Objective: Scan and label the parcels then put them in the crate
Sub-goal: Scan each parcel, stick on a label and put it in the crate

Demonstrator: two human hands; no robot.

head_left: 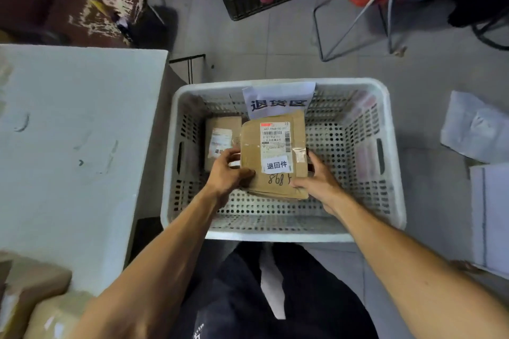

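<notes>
Two unprocessed parcels wait at the corner of our white tabletop; one labelled box already lies in the white crate. Our left hand and right hand grasp the sides of a second labelled parcel, lowering it in beside the first.

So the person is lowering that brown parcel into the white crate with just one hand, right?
Not quite: both hands hold it. The head view shows the left hand and the right hand gripping opposite sides of the brown parcel inside the white crate.
</notes>
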